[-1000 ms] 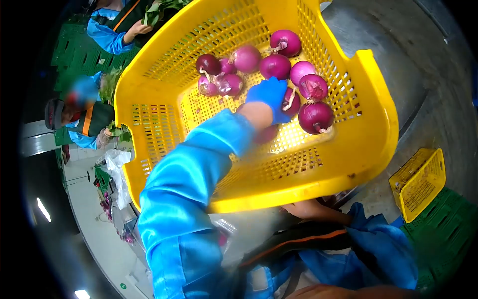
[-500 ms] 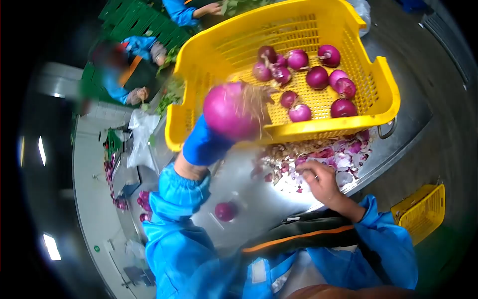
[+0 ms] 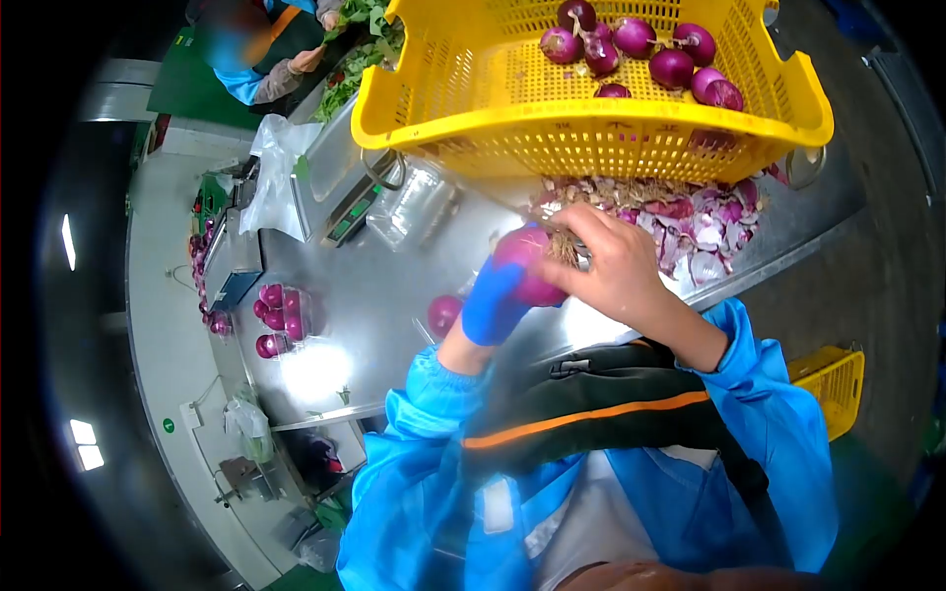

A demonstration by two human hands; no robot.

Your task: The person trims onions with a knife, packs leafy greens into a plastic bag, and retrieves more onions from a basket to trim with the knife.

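My left hand [image 3: 496, 297], in a blue glove, is closed around a large red onion [image 3: 530, 258] above the steel table. Dry roots [image 3: 563, 247] stick out of the onion on the side facing my right hand. My bare right hand [image 3: 619, 264] is closed at that root end, its thumb against the onion. A small dark or shiny piece shows by its fingers, too little to name. Behind my left hand, a smaller red onion [image 3: 444, 313] lies on the table.
A yellow basket [image 3: 591, 118] with several red onions stands across the table's far side. Peeled skins [image 3: 705, 231] are heaped before it. Packed onions [image 3: 281, 317], a scale [image 3: 350, 219] and plastic bags [image 3: 279, 182] are at left. Another person [image 3: 266, 59] handles greens [image 3: 370, 44].
My left hand has brought the onion from over the basket's near rim down to my right hand. My right hand has risen from the skins to the onion's roots. The view has shifted.
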